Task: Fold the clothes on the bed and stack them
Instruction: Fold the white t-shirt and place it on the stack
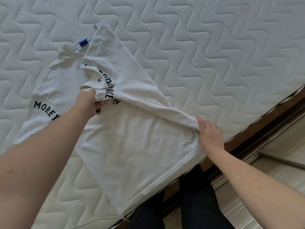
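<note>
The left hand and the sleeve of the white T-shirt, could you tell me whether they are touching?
Touching. The head view shows the left hand pinching the sleeve of the white T-shirt, thumb and fingers curled round its hem.

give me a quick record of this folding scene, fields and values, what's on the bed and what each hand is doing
surface: quilted white mattress
garment: white T-shirt with dark lettering, lying on the mattress
fold state: one side partly folded over the front
left hand: grips the folded-in sleeve
right hand: holds the shirt's folded edge near the hem
stack: none visible
</note>
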